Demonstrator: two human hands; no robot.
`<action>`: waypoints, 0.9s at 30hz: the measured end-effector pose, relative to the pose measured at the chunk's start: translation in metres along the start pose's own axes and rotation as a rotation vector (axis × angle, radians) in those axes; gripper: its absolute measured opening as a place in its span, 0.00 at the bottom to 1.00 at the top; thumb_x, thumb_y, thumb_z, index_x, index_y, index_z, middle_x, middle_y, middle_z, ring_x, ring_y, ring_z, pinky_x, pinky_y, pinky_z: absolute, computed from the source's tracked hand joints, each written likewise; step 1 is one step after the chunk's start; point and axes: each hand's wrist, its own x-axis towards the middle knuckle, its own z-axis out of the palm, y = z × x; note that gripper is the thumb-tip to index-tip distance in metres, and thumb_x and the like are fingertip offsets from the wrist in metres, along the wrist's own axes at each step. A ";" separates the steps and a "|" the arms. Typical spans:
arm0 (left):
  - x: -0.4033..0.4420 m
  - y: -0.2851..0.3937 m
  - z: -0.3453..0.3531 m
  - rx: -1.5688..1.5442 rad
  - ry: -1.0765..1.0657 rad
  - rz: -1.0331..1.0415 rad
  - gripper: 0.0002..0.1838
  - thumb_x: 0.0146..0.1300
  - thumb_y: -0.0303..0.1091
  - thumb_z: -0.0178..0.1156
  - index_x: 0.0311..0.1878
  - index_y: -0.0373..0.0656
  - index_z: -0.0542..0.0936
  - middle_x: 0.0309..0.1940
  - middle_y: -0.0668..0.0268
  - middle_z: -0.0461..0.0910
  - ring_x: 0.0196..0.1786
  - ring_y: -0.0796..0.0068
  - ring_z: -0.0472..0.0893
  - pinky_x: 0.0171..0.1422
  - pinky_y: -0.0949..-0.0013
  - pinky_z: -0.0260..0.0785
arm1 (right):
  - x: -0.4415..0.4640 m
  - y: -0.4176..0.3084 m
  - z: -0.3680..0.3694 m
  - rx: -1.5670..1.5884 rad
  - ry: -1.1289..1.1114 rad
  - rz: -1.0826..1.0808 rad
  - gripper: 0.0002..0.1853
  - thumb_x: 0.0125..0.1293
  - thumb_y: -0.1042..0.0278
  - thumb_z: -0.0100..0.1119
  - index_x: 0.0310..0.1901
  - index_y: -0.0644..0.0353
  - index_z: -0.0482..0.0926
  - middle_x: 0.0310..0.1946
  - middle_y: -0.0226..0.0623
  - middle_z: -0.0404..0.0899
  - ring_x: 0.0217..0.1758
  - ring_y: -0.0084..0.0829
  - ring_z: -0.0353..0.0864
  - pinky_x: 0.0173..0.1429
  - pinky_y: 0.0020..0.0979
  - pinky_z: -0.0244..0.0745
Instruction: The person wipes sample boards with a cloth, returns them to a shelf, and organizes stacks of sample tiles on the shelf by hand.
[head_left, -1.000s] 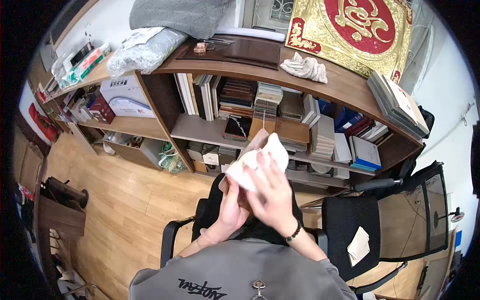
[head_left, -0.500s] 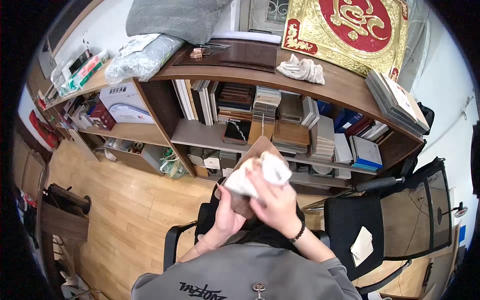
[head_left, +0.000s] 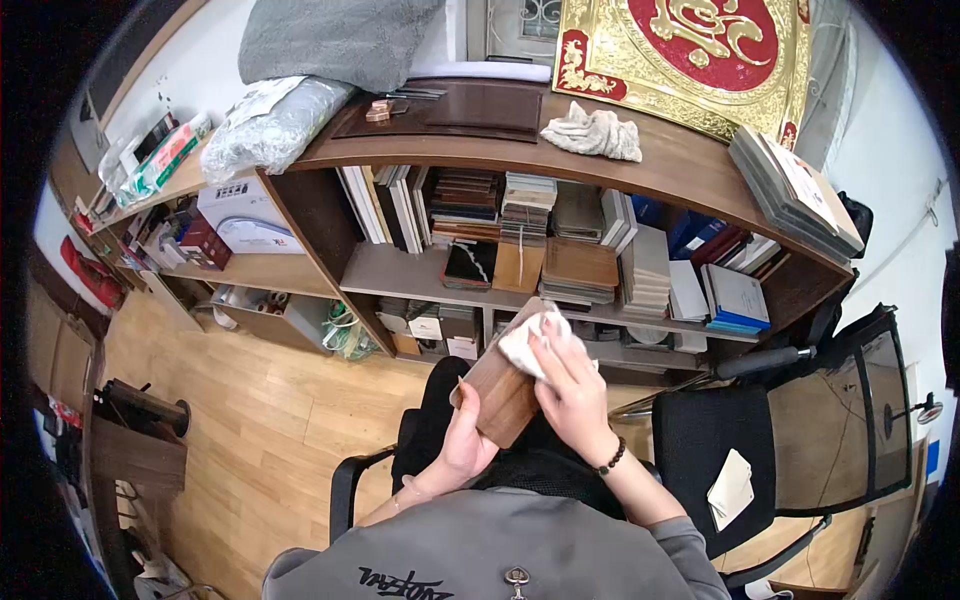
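Observation:
A brown wood-grain sample board (head_left: 502,394) is tilted above my lap. My left hand (head_left: 468,436) grips its lower left edge, with the thumb on the face and the fingers behind. My right hand (head_left: 572,395) presses a white cloth (head_left: 527,350) onto the upper right part of the board. The fingers are closed over the cloth, and part of it bunches out above them. The board's lower face shows bare between the two hands.
A shelf unit (head_left: 400,268) ahead holds stacks of sample boards and books. On its top lie a crumpled cloth (head_left: 592,134), dark panels (head_left: 480,108) and a gold-red plaque (head_left: 690,60). At right, a black chair (head_left: 712,455) carries cream pieces (head_left: 732,487).
My right hand and the cloth have moved slightly right, uncovering the middle and lower part of the board. My left hand keeps its hold, shifted slightly. The head view has shifted a little.

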 end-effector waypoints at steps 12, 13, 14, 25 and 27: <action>0.059 -0.025 -0.024 0.136 0.247 -0.284 0.31 0.67 0.55 0.40 0.64 0.41 0.59 0.58 0.59 0.67 0.60 0.63 0.68 0.66 0.59 0.58 | -0.080 0.106 -0.002 1.124 -0.368 1.022 0.13 0.63 0.66 0.52 0.46 0.65 0.74 0.45 0.38 0.76 0.48 0.30 0.75 0.50 0.30 0.70; 0.064 -0.030 -0.025 0.193 0.272 -0.326 0.31 0.67 0.55 0.41 0.64 0.41 0.59 0.58 0.60 0.67 0.60 0.63 0.68 0.66 0.59 0.58 | -0.075 0.097 0.006 1.137 -0.253 1.083 0.14 0.64 0.64 0.51 0.45 0.66 0.74 0.43 0.37 0.77 0.45 0.29 0.76 0.48 0.30 0.71; 0.069 -0.033 -0.029 0.190 0.275 -0.321 0.31 0.67 0.55 0.41 0.64 0.41 0.59 0.58 0.60 0.67 0.60 0.63 0.68 0.66 0.59 0.58 | -0.070 0.095 0.010 1.149 -0.138 1.140 0.15 0.66 0.62 0.50 0.43 0.66 0.74 0.41 0.36 0.78 0.43 0.29 0.77 0.46 0.30 0.73; 0.068 -0.020 -0.070 0.316 0.233 -0.452 0.30 0.67 0.55 0.42 0.62 0.41 0.63 0.57 0.61 0.69 0.58 0.70 0.70 0.62 0.66 0.59 | 0.018 0.232 0.060 0.994 0.245 1.263 0.18 0.65 0.59 0.53 0.42 0.71 0.74 0.34 0.37 0.80 0.31 0.31 0.79 0.37 0.30 0.74; 0.064 -0.016 -0.073 0.320 0.244 -0.442 0.29 0.67 0.54 0.43 0.62 0.41 0.64 0.57 0.61 0.69 0.57 0.70 0.70 0.62 0.66 0.60 | 0.017 0.253 0.091 0.861 0.371 1.095 0.21 0.64 0.55 0.54 0.38 0.72 0.75 0.31 0.38 0.80 0.29 0.32 0.78 0.36 0.32 0.73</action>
